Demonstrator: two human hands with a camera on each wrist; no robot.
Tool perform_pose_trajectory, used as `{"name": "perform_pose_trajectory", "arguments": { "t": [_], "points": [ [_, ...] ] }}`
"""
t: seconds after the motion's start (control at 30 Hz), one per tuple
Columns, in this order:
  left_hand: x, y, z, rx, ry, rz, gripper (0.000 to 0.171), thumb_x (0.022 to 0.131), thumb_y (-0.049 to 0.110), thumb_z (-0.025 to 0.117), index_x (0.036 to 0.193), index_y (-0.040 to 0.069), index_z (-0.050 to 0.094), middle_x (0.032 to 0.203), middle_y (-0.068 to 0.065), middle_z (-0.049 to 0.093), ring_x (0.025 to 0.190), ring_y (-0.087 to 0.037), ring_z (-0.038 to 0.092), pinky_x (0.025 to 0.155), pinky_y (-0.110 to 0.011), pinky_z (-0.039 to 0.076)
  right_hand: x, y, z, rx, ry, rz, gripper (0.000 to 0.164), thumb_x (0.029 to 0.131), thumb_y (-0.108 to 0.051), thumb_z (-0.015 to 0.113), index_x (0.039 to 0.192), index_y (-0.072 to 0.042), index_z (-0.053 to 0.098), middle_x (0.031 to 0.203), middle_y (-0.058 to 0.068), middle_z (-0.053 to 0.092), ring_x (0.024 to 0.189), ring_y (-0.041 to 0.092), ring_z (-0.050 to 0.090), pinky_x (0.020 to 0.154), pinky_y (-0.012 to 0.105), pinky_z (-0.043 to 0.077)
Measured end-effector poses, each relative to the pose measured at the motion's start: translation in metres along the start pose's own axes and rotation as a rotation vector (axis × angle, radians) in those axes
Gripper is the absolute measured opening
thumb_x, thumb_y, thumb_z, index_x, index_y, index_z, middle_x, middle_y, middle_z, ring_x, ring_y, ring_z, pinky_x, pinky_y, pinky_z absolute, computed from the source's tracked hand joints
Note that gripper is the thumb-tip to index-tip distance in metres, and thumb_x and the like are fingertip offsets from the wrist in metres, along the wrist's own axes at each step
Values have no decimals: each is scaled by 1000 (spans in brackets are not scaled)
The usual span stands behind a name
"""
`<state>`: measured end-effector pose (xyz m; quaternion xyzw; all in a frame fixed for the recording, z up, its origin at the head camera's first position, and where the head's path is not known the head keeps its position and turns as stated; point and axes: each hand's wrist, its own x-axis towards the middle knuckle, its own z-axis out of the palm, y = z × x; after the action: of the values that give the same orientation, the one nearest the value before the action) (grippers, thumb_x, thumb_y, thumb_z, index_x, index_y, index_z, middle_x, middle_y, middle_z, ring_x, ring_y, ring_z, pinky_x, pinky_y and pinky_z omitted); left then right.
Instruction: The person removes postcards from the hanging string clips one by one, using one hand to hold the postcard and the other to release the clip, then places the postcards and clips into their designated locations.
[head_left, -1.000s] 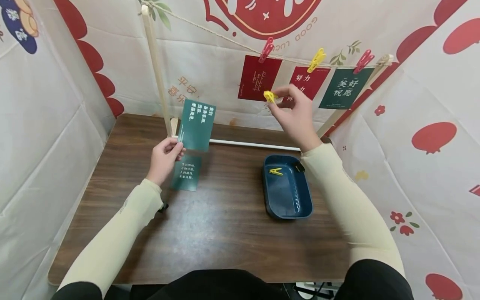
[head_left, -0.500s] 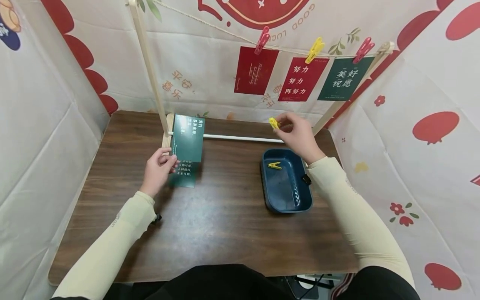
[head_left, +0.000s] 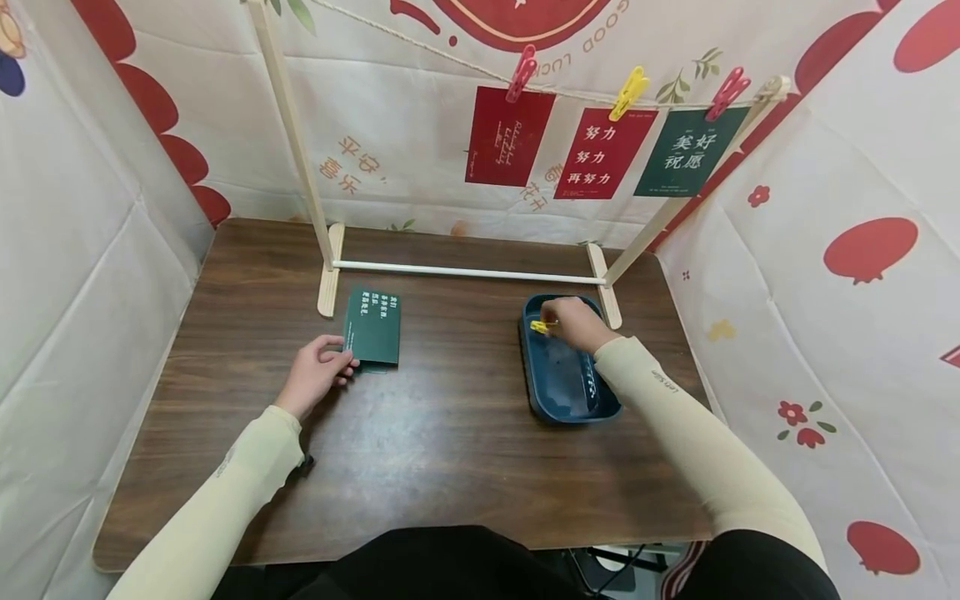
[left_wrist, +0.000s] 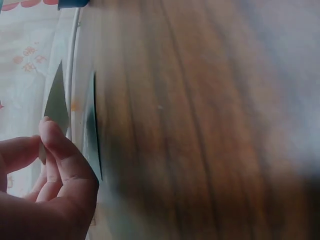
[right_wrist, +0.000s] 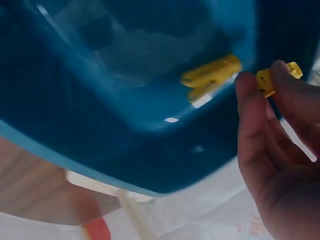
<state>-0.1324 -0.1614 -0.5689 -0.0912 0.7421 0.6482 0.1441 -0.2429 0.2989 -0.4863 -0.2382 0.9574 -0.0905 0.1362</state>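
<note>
My left hand (head_left: pixel 315 372) pinches a green card (head_left: pixel 372 329) with white writing by its near left corner, low over the table. Beneath it lies a second green card (left_wrist: pixel 93 132), mostly covered in the head view; the left wrist view shows a gap between the two. Over at the blue bin (head_left: pixel 555 408), my right hand (head_left: pixel 576 322) reaches inside its far end. Between thumb and forefinger it pinches a yellow clothespin (right_wrist: pixel 265 82). Another yellow clothespin (right_wrist: pixel 210 75) lies on the bin floor, close to the fingertips.
A wooden rack stands behind, with a left post (head_left: pixel 292 133), a white crossbar (head_left: pixel 465 272) and a rope (head_left: pixel 420 50). From the rope hang two red cards (head_left: pixel 510 137) and a green card (head_left: pixel 690 154), held by pink and yellow clothespins. Fabric walls surround the brown table (head_left: pixel 420 467).
My left hand has lowered the green card towards the table, over the other card. Still pinching the yellow clothespin, my right hand has dropped from near the hanging cards into the bin.
</note>
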Motion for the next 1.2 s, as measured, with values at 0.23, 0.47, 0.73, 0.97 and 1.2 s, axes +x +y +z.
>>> {"name": "perform_pose_trajectory", "arguments": {
  "t": [0.23, 0.47, 0.73, 0.97, 1.2],
  "points": [
    [0, -10, -5, 133, 17, -1, 43, 102, 20, 63, 138, -1, 49, 100, -19, 75, 75, -19, 69, 65, -30, 58, -1, 16, 29, -116, -45, 9, 28, 86, -5, 81, 112, -4, 71, 106, 13, 72, 97, 27, 68, 83, 45, 58],
    [1, -10, -6, 332, 54, 25, 36, 100, 17, 65, 129, 1, 51, 85, -10, 75, 63, -20, 68, 57, -29, 52, -3, 18, 45, -141, -75, 11, 26, 86, -9, 82, 110, -8, 71, 101, 8, 72, 89, 23, 68, 78, 43, 60],
    [-1, -7, -5, 330, 69, 15, 29, 100, 14, 64, 117, -1, 46, 78, -13, 72, 58, -20, 66, 55, -34, 57, -5, 15, 49, -224, -30, -32, 25, 88, -7, 79, 112, -7, 72, 101, 11, 71, 90, 26, 68, 75, 44, 60],
    [1, -10, -8, 278, 78, -5, 26, 100, 11, 62, 112, -2, 43, 77, -15, 71, 56, -22, 67, 54, -35, 58, -9, 11, 45, -274, -16, -37, 29, 89, -9, 78, 117, -6, 71, 101, 12, 68, 87, 26, 68, 71, 43, 60],
    [1, -7, -9, 281, 67, -15, 29, 102, 18, 61, 115, -1, 44, 79, -15, 72, 58, -22, 67, 54, -36, 59, -15, 4, 34, -206, 7, -18, 37, 88, -12, 80, 123, -4, 68, 107, 12, 69, 92, 25, 67, 77, 44, 60]
  ]
}}
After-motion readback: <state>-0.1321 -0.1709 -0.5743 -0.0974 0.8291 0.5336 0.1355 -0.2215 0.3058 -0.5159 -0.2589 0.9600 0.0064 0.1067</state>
